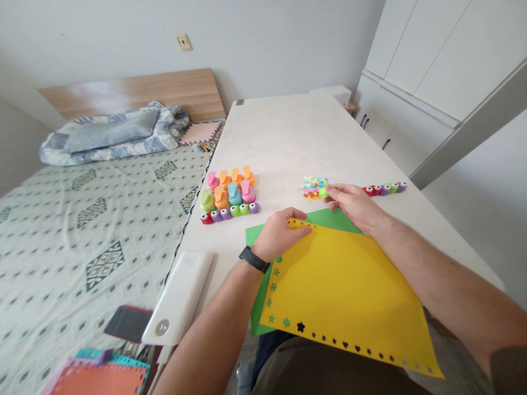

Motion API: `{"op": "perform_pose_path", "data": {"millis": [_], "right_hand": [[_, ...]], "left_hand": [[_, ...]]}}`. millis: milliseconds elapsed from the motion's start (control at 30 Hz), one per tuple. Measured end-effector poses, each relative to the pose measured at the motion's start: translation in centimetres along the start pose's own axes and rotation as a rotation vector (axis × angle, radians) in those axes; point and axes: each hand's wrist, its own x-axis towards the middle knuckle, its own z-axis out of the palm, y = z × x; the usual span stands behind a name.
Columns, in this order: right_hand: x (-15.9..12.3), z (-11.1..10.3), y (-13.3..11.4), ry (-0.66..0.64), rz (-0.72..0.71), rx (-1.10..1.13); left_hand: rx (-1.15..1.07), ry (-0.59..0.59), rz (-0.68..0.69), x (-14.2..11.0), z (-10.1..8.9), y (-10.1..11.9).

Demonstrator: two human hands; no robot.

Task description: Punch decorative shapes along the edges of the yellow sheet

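My left hand point(280, 233), with a black band at its wrist, pinches the far left corner of a yellow sheet of paper point(346, 285). Shaped holes such as stars, hearts and flowers run along the sheet's left, near and far edges. Beneath it lies a green sheet point(329, 219) that sticks out at the far and left sides. Between the fingers of my right hand point(352, 204) is a small green craft punch point(323, 193), just beyond the paper's far edge. Colourful punched-out paper bits point(315, 183) are heaped beside that punch.
A row of small punches point(385, 189) stands at the right on the white table point(284, 131). Larger punches point(234, 192) and another small row point(229, 212) sit left. A long white device point(181, 296) with a cable lies nearer. Punched coloured sheets point(102, 378) are at lower left.
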Motion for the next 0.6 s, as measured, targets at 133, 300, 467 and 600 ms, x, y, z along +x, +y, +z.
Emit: {"op": "perform_pose_path", "data": {"millis": [133, 300, 467, 600], "right_hand": [[-0.14, 0.16, -0.26, -0.017, 0.017, 0.027], [-0.18, 0.24, -0.36, -0.006, -0.003, -0.001], [-0.08, 0.17, -0.21, 0.009, 0.017, 0.035], [-0.09, 0.22, -0.26, 0.03, 0.036, 0.07]], "left_hand": [[-0.005, 0.0, -0.006, -0.06, -0.01, 0.12], [0.001, 0.009, -0.004, -0.11, -0.11, 0.36], [0.009, 0.011, -0.009, -0.18, -0.15, 0.47], [0.005, 0.012, 0.001, -0.25, -0.12, 0.47]]}}
